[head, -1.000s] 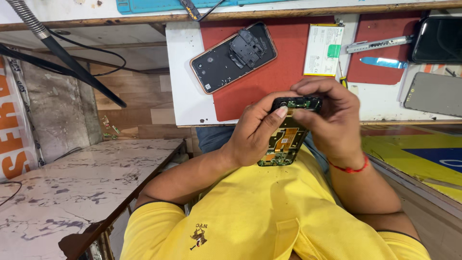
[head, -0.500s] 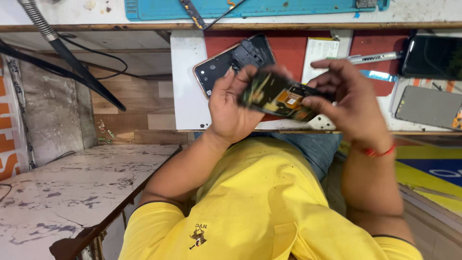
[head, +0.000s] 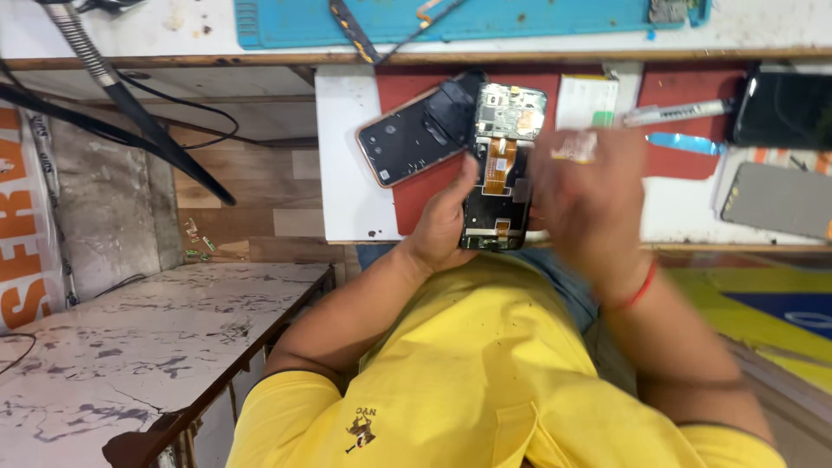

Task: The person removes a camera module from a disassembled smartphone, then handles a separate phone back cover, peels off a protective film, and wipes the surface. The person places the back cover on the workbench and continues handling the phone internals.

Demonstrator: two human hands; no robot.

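The opened black phone with exposed circuit board and orange flex cable [head: 501,165] now stands upright over the red mat [head: 416,199], turned since half a second ago. The left hand [head: 446,221] clamps its edge; the blurred right hand [head: 589,199] has lifted off, fingers apart.

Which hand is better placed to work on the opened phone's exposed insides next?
Probably the right hand: it hovers, blurred, beside the opened phone, while the left hand is occupied gripping the phone's edge, with its exposed side facing the camera.
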